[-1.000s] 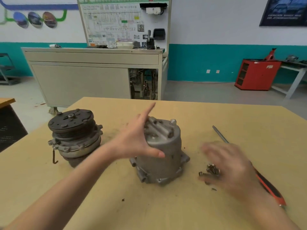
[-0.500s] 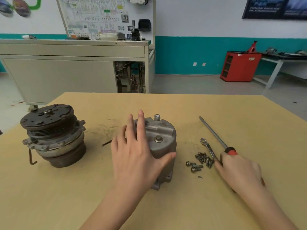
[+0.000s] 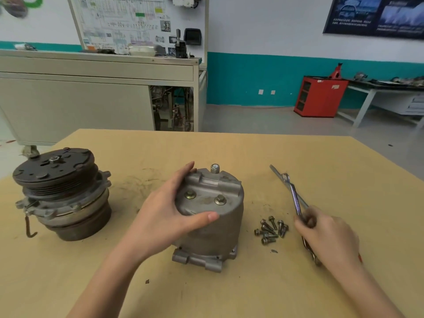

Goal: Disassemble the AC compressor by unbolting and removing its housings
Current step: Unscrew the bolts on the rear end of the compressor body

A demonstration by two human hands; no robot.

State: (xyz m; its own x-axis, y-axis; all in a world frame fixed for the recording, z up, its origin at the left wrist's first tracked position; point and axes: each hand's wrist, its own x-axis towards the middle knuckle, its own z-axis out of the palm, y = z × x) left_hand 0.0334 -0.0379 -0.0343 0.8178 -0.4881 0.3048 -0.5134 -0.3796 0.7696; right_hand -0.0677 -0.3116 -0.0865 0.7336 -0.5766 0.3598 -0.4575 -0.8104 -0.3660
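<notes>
Grey cast-metal cylindrical housing (image 3: 213, 223) steadied upright, centre of the tan table (image 3: 229, 152)
Its top is gripped by the curled left hand (image 3: 165, 216); at 3 o'clock a slim steel spanner (image 3: 294, 198) is pinched in the right hand (image 3: 325, 235), to be seated squarely on a top hex bolt (image 3: 219, 200).

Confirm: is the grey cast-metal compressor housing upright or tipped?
Upright. The grey cast-metal housing stands on its flanged base on the tan table; the left hand grips its top.

No legible text — wall chart (image 3: 128, 24) and poster (image 3: 376, 16) lettering too blurred
</notes>
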